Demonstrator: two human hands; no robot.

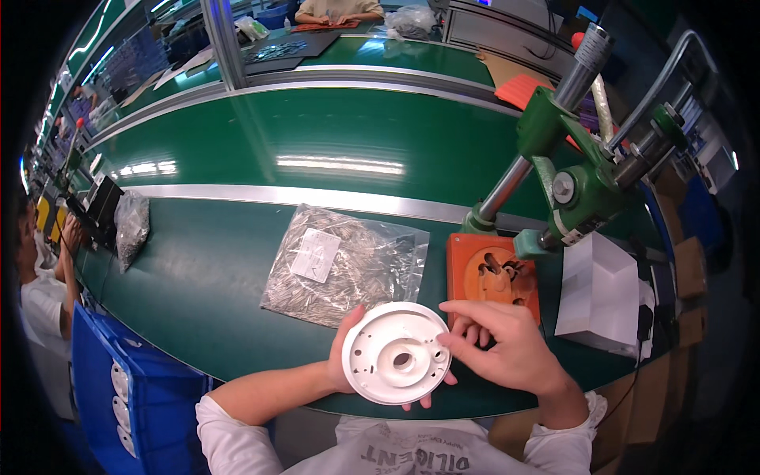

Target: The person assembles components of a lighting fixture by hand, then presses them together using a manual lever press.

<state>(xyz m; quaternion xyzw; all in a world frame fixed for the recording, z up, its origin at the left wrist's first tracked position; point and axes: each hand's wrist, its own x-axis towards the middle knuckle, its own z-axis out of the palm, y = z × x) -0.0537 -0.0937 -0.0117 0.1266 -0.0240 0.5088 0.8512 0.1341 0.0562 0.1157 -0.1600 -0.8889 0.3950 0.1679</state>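
Observation:
A round white plastic part (380, 378) with a raised ring, a central hole and several small holes lies face up above my lap. Wrapped under its left side, my left hand (345, 356) holds it, with fingertips showing below the lower rim. My right hand (511, 348) is at the part's right rim, thumb close to a small round hole and index finger stretched toward the upper edge. The thumb and index stand apart, the other fingers are loosely curled, and I see nothing between them. Just beyond the part lies a clear bag (364, 265) of many thin metal pins.
A green hand press (562, 186) stands at right above an orange fixture (467, 269). Right of it is an open white box (598, 289). Another bag (131, 226) lies at the left, near a blue bin (150, 388) and a co-worker. Another person sits across the conveyor (340, 134).

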